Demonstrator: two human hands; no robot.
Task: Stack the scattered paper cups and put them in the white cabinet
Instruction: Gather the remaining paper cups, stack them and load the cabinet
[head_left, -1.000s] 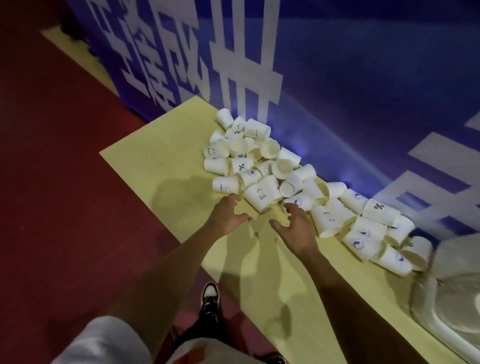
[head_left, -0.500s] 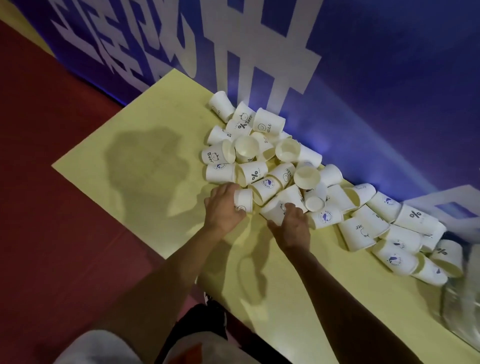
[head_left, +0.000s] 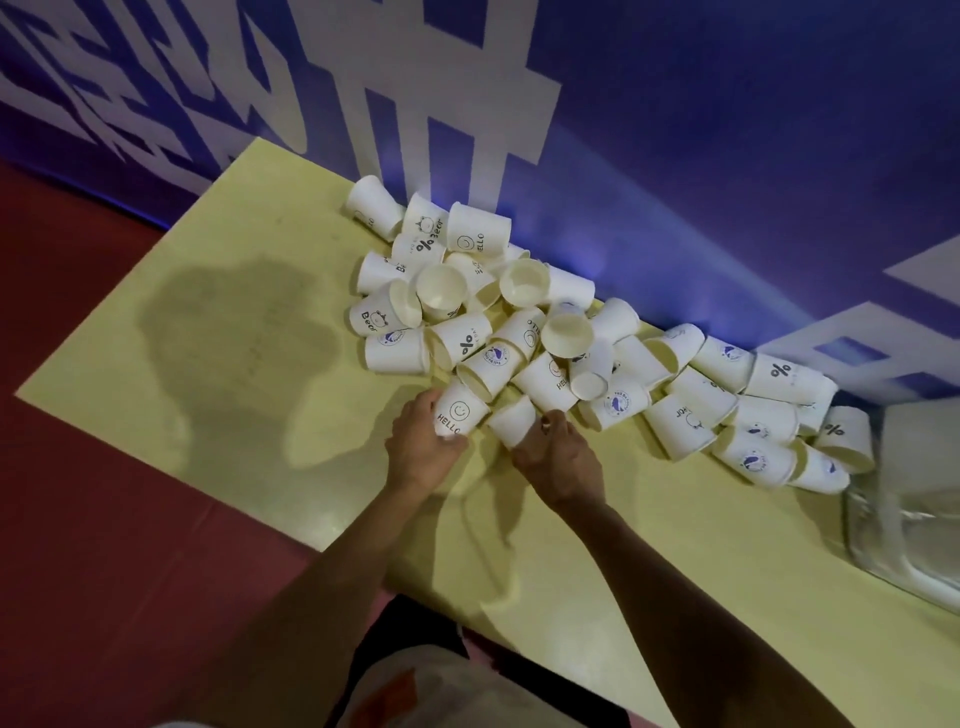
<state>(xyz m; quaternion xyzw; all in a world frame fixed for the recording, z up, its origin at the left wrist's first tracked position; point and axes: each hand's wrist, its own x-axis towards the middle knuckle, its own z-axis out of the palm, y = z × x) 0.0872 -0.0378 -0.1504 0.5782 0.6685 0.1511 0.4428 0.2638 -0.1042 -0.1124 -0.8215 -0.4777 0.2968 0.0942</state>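
Observation:
Several white paper cups (head_left: 524, 312) lie scattered in a heap on a yellow tabletop (head_left: 249, 395), against a blue wall. My left hand (head_left: 421, 449) grips a cup printed with a smiley and "HELLO" (head_left: 460, 413) at the heap's near edge. Beside it, my right hand (head_left: 558, 460) grips a plain white cup (head_left: 511, 422), whose open end points away from me. The two held cups lie close together, almost touching. No white cabinet is in view.
A blue wall with large white characters (head_left: 467, 104) runs behind the cups. A clear plastic container (head_left: 904, 525) sits at the table's right end. Red floor (head_left: 93, 545) lies to the left and below. My legs and a white garment show at the bottom.
Both hands reached forward to the heap's near edge and each closed around a cup. The camera moved closer over the table.

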